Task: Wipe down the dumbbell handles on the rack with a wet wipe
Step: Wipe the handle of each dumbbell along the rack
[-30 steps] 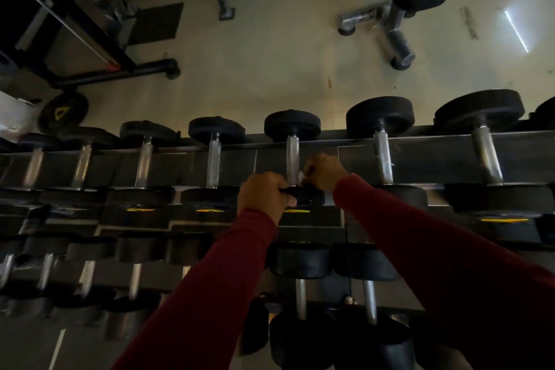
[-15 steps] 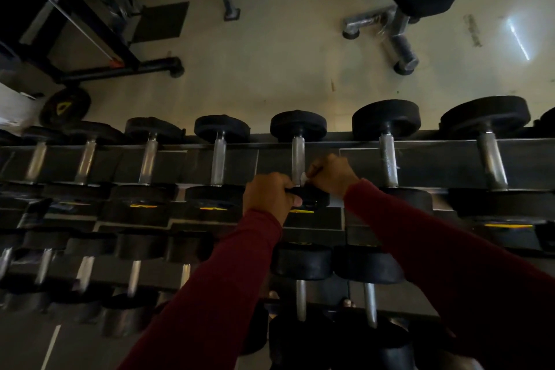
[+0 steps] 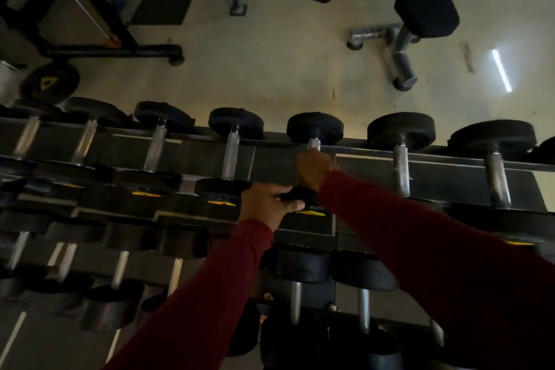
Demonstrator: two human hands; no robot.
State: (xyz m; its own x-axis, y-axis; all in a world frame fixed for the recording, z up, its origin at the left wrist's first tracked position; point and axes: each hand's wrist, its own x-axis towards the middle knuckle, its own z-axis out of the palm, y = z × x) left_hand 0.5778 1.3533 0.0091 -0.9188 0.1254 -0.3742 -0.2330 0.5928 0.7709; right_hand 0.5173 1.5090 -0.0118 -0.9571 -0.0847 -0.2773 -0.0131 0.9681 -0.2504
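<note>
Both hands on the same dumbbell (image 3: 313, 141), centre of frame, top row of the rack (image 3: 375, 171). My right hand (image 3: 315, 170) is wrapped around its chrome handle, fingers curled tight, covering most of the bar; only a short stub of handle shows above my knuckles, under the far rubber head. My left hand (image 3: 265, 203) grips the near head of that dumbbell (image 3: 300, 197), thumb laid across its edge, just left and below the right hand. Wet wipe: can't tell, it's not visible, the right hand hides whatever sits against the handle. Both sleeves are dark red.

Other dumbbells sit in the same row left and right, chrome handles pointing up-frame, yellow labels on the near heads. A lower row of dumbbells (image 3: 295, 267) runs across the bottom half of frame. Past the rack, upper right: a padded machine on a chrome base (image 3: 399, 45). Upper left: a black machine frame (image 3: 114, 48) and a weight plate (image 3: 49, 82) on the floor. Lighting is dim.
</note>
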